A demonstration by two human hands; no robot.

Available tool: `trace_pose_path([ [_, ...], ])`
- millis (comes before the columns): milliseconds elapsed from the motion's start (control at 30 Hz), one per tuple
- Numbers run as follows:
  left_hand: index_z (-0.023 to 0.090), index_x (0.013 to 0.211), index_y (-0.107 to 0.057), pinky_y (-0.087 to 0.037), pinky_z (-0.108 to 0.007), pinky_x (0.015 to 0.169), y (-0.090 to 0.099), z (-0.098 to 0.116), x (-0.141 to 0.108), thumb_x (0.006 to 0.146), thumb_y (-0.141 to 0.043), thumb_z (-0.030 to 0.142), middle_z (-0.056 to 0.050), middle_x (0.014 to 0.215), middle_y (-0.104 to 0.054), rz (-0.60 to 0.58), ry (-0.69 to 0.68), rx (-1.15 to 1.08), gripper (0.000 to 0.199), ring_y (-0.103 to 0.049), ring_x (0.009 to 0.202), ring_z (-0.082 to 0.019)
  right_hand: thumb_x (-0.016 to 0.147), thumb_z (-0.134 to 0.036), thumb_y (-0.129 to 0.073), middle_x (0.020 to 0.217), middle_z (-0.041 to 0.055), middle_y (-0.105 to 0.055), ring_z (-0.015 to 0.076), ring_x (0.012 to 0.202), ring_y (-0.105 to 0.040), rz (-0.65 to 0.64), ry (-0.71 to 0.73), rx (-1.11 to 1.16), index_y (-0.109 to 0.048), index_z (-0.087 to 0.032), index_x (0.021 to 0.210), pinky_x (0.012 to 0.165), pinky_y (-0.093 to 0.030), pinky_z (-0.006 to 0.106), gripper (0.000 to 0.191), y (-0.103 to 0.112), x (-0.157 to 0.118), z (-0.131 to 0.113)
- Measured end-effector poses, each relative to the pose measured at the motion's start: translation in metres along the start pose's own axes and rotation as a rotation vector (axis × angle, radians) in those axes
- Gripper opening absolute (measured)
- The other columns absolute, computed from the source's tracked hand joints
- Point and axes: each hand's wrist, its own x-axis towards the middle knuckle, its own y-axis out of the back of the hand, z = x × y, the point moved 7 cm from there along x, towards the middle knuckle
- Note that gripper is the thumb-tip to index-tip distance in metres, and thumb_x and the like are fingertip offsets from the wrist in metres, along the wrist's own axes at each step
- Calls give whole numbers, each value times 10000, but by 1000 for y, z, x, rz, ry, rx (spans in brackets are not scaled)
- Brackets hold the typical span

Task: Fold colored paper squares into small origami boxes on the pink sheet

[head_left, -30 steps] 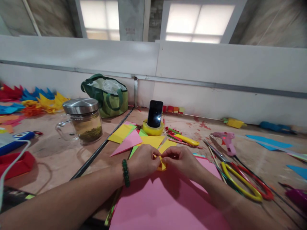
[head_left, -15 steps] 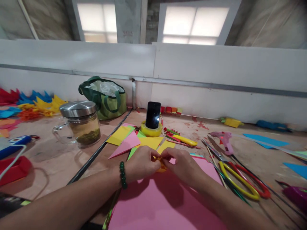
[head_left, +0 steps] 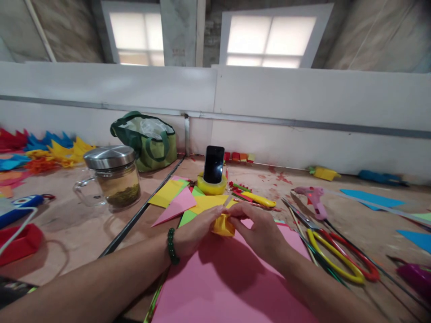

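A small folded yellow paper piece [head_left: 224, 225] is held between my two hands, over the upper part of a pink paper sheet [head_left: 232, 287]. My left hand [head_left: 198, 228], below a green bead bracelet, grips it from the left, with the fingertips partly hidden behind it. From the right, my right hand [head_left: 256, 228] pinches its upper edge between thumb and fingers. Just beyond the hands lie yellow paper [head_left: 208, 203] and a folded pink paper triangle [head_left: 177, 206].
A phone [head_left: 214, 165] leans in a yellow tape roll [head_left: 211, 185]. Scissors [head_left: 332, 249], a pink glue gun [head_left: 314, 199] and a yellow cutter [head_left: 259, 199] lie to the right. A glass tea mug [head_left: 117, 186] and green bag [head_left: 158, 152] stand left.
The yellow paper piece shows more between my hands now. My left fingers have straightened and shifted up along its far side. My right hand still pinches it.
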Motion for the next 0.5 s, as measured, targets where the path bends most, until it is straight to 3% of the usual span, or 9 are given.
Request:
trace_pose_path([
  [133, 136, 959, -545, -442, -236, 550, 0, -9, -2, 828, -518, 560, -39, 807, -574, -4, 34, -56, 445, -550, 614, -121, 797, -81, -563, 839, 19, -719, 144, 732, -662, -3, 33, 20, -665, -203, 930, 696, -526, 274, 208, 0, 1, -1],
  [333, 146, 1032, -510, -397, -195, 490, 5, -3, -1, 835, -523, 539, -9, 767, -548, 18, -12, -7, 441, -506, 585, -98, 840, -172, -584, 821, 35, -726, 160, 726, -657, -21, 112, -56, -685, -198, 858, 686, -512, 292, 106, -1, 2, -5],
  [500, 144, 972, -531, -373, -197, 464, 2, -1, -1, 803, -454, 681, -3, 713, -540, 20, 19, -67, 569, -494, 541, -94, 872, -187, -568, 791, 35, -716, 164, 720, -647, 54, 187, -178, -675, -193, 857, 677, -488, 287, 108, 2, -2, -10],
])
